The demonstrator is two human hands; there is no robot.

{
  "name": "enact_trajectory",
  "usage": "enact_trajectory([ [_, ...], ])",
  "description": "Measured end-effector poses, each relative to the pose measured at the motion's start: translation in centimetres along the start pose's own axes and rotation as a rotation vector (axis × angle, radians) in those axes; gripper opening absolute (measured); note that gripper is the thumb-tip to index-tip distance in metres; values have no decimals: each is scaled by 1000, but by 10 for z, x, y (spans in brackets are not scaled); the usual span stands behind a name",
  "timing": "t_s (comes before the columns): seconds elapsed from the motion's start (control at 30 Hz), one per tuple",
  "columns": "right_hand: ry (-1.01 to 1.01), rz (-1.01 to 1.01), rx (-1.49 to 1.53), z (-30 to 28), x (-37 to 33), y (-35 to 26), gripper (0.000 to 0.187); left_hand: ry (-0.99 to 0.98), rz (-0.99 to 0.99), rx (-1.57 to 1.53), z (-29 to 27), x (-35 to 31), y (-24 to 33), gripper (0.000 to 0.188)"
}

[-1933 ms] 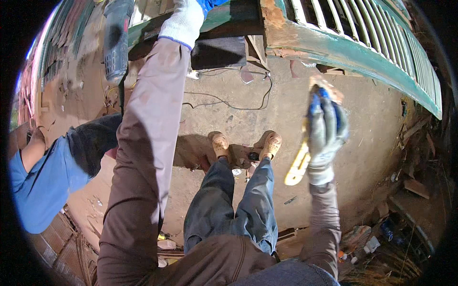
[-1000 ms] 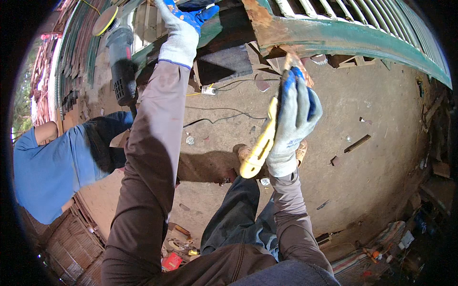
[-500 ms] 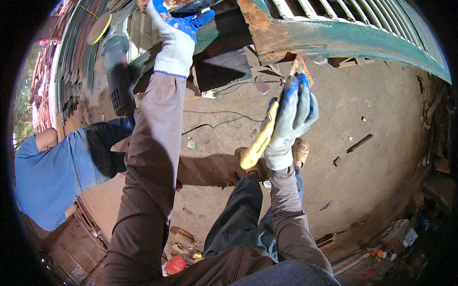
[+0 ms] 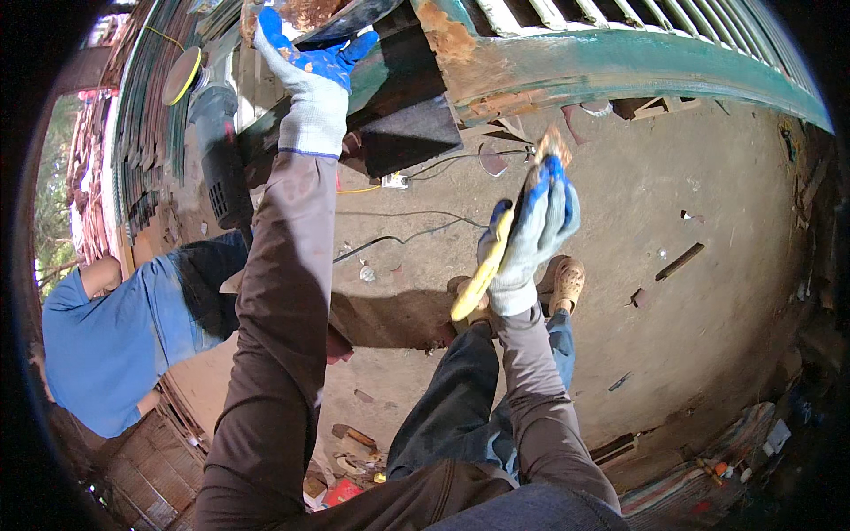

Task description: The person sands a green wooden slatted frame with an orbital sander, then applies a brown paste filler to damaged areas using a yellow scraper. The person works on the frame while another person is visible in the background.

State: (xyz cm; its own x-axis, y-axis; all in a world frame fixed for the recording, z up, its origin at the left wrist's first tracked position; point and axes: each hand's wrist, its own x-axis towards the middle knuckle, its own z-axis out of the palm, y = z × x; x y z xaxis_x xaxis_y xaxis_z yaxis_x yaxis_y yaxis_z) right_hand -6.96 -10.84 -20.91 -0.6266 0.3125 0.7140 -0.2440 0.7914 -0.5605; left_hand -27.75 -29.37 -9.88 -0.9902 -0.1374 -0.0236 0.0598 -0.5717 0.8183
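Observation:
My left hand (image 4: 310, 71), in a white and blue work glove, cups a dark rounded container (image 4: 350, 19) from below at the top edge. Its fingers and thumb are bent around the sides, and brownish contents show inside; the upper part is cut off. My right hand (image 4: 531, 221), gloved likewise, is closed on a paintbrush with a yellow handle (image 4: 480, 281). The bristles (image 4: 553, 146) point away from me, just short of a green louvred shutter (image 4: 567, 66) with brown, scraped patches at its near corner. The brush appears apart from the shutter.
A power sander (image 4: 223, 150) with a yellow disc stands left of my left arm. Beyond it are stacked green slats (image 4: 146, 133). A person in a blue shirt (image 4: 115, 332) bends at the left. A black cable (image 4: 407, 234) crosses the floor, where wood scraps (image 4: 680, 262) lie.
The view has shifted slightly. My right hand with the paintbrush has moved a little nearer and left, away from the shutter edge. My left hand keeps holding the container.

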Motion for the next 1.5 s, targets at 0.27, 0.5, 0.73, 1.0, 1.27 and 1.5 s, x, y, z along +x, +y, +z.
enact_trajectory([
  [0.27, -27, -84, -29, 34, 15, -8, 46, 16, 192, 59, 16, -10, -10, 68],
  [0.5, -54, 45, 66, -9, 3, -20, 47, -85, 255, 261, -29, 16, 4, 78],
  [0.73, -178, -62, 58, 4, 12, -19, 47, -41, 92, 23, 7, -3, -3, 68],
  [1.0, -99, -184, -158, -3, 13, 7, 43, 6, 172, 17, 10, -12, -7, 68],
  [1.27, -38, -289, -259, 25, 22, 44, 41, -54, 323, 147, 0, -13, -14, 66],
  [1.5, 236, 37, -360, 23, 40, 51, 51, -13, 260, 71, -2, -10, -12, 64],
])
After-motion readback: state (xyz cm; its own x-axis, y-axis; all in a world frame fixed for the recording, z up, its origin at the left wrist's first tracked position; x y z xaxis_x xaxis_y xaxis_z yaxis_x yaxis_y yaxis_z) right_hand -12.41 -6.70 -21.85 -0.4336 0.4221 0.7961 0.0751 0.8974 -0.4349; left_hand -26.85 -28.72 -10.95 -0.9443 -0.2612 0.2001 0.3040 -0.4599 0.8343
